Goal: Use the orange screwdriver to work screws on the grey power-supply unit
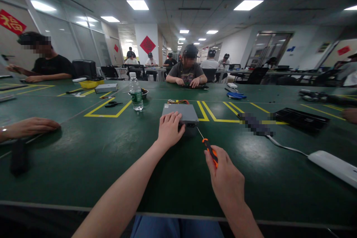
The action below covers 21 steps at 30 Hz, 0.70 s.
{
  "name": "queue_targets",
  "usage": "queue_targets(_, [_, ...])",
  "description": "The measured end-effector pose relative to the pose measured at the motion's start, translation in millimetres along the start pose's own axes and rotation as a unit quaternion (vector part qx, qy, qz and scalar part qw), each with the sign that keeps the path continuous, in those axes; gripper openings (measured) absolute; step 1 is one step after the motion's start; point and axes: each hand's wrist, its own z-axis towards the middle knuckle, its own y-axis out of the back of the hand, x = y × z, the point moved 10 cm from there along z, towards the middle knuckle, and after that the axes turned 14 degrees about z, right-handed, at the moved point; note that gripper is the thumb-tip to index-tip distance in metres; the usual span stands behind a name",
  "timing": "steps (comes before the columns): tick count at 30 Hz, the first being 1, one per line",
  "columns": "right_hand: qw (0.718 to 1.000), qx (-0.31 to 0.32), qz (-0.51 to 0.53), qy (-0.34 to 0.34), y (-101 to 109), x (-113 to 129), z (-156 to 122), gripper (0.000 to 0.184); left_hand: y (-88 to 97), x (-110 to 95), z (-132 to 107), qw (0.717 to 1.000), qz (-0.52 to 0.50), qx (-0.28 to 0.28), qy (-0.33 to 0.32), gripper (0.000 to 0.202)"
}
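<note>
Head view: left hand (169,129) laid open on grey, white-labelled box (189,111); right hand (228,173) pinching orange-black screwdriver (207,146).

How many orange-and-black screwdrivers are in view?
1: the orange-and-black screwdriver in the right hand, its tip near the grey power supply under the left hand. Others may be hidden.

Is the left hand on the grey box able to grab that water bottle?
Probably yes. Nothing seems to stand between the left hand and the water bottle, though the hand rests on the grey power supply and would have to lift off first.
</note>
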Motion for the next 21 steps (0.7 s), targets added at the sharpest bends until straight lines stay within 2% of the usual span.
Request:
queue_targets(3, [1.0, 0.017, -0.003, -0.004, -4, 1, 1, 0.036, -0.2, 0, 0, 1.0, 0.001, -0.003, -0.001, 0.037])
queue_targets(9, [0.999, 0.029, 0.004, -0.025, -10, -5, -2, 0.025, 1.5, -1, 0, 1.0, -0.001, -0.007, 0.001, 0.037])
queue_targets(12, [0.998, 0.041, -0.015, -0.035, -10, -9, -4, 0.029, 1.4, -1, 0, 1.0, -0.001, -0.006, 0.0, 0.037])
queue_targets(18, [0.998, -0.032, 0.049, -0.012, 6, -4, 4, 0.031, -1.1, 0, 0, 1.0, 0.001, -0.004, 0.0, 0.038])
queue_targets(21, [0.995, -0.042, 0.09, 0.006, 7, 3, 6, 0.03, -1.3, 0, 0, 1.0, 0.001, -0.003, 0.0, 0.038])
